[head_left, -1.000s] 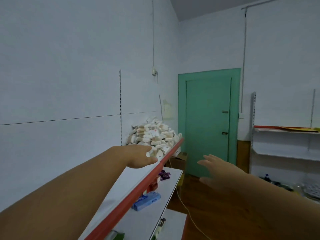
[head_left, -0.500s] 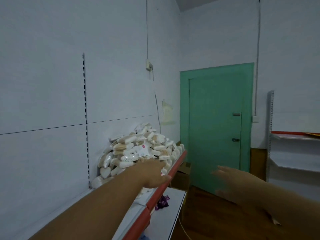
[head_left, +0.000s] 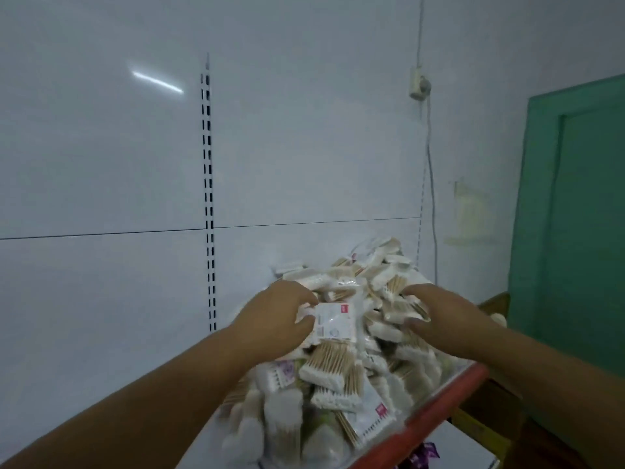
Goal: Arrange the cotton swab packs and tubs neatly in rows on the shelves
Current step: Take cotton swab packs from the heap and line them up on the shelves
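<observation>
both hands reach into a loose heap of cotton swab packs point(head_left: 341, 336) piled on the top shelf point(head_left: 443, 399), against the white back panel point(head_left: 135, 164) and just behind the shelf's red front lip. left hand point(head_left: 277, 319): fingers curled and pinched on the edge of a flat pack with a white label point(head_left: 334, 321) near the top of the heap; the pack lies on its neighbours, not lifted clear. right hand point(head_left: 439, 313): fingers bent and spread over packs on the heap's right slope, thumb below; whether it has closed on one cannot be told. no rows are formed; no tubs can be made out.

handling, as judged: the packs are thin clear film bags of wooden-stick swabs, so light, a little stiff along the sticks and floppy across them. the film looks glossy and probably slides easily, pack on pack, so pulling one from the middle of the slope may start others slipping toward the lip and over it. the safer hold is across the short width of the stick bundle, thumb on one face and fingers on the other, not on the loose film edge, which could crumple or slip. taking from the top of the heap first disturbs the least. a green door point(head_left: 575, 214) stands at far right.
</observation>
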### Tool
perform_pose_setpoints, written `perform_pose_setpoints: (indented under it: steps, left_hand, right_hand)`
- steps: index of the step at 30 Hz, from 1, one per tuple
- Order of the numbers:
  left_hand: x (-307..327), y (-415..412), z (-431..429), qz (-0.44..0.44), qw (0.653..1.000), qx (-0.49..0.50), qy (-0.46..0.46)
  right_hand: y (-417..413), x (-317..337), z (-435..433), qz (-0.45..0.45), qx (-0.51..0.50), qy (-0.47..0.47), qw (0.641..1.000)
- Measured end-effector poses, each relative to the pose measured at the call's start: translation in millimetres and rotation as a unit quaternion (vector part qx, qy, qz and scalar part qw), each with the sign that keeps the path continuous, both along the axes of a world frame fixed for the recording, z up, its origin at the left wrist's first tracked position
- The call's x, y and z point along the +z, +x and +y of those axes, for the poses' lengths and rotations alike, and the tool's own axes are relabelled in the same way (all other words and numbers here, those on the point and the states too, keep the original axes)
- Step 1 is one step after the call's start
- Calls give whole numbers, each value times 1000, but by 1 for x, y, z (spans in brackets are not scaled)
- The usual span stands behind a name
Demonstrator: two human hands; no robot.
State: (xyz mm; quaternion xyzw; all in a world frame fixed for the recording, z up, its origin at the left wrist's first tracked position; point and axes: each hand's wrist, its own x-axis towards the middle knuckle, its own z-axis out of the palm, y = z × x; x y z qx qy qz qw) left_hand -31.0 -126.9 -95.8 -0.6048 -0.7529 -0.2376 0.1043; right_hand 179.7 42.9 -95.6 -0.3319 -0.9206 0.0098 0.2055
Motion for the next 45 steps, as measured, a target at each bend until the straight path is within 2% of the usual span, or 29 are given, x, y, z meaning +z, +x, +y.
perform_pose_setpoints:
  steps: [2,4,7,11,13,14,16,18,20,21,23,26,29,30,32,35,38,40,41,43,45]
  left_hand:
    - [4,-20,-7,2,999,48,12]
    - [8,-38,-6,-31,995,84,51]
    - [10,-55,1,-88,988,93,82]
    - [12,-77,15,-138,983,63,104]
    - [17,-81,22,-186,970,41,153]
    - [21,-81,25,-220,959,31,175]
    - [29,-79,31,-295,935,12,197]
    - [38,-77,37,-388,906,-13,167]
    - [46,-77,42,-477,867,-43,137]
    - [50,-74,42,-518,842,-62,137]
    - [53,-71,39,-558,814,-79,143]
    - [55,-74,31,-556,814,-58,158]
    - [56,-86,19,-550,809,-8,207]
    - [54,-90,15,-549,806,14,220]
    - [50,-94,12,-561,791,43,239]
    - [41,-94,10,-576,774,76,252]
    - [39,-95,4,-574,769,94,264]
    - [40,-97,0,-578,762,97,274]
    - [41,-97,-2,-583,757,96,279]
    - [42,-96,-4,-593,747,92,285]
    - [41,-92,-2,-598,747,83,279]
  right_hand:
    - [-46,11,6,19,66,25,997]
    - [-86,24,8,26,132,67,989]
    - [-128,38,11,14,202,61,977]
    - [-157,44,24,-91,199,99,971]
    - [-161,53,33,-79,204,93,971]
    - [-161,60,37,-39,212,73,974]
    - [-161,75,44,91,226,-28,970]
    - [-160,88,48,177,259,-175,933]
    - [-163,96,46,177,321,-262,893]
    - [-165,97,43,160,346,-269,884]
    - [-171,95,37,128,378,-247,883]
    - [-175,92,32,102,380,-209,895]
    - [-175,83,25,-33,305,-36,951]
    - [-176,76,21,-79,282,35,956]
    - [-179,59,8,-135,272,119,945]
    - [-184,42,-8,-171,275,132,937]
    - [-189,52,1,-156,293,54,942]
    - [-188,67,10,-111,312,-58,942]
    - [-186,74,15,-59,321,-139,935]
    - [-184,82,22,61,338,-298,891]
    - [-185,86,28,128,362,-395,835]
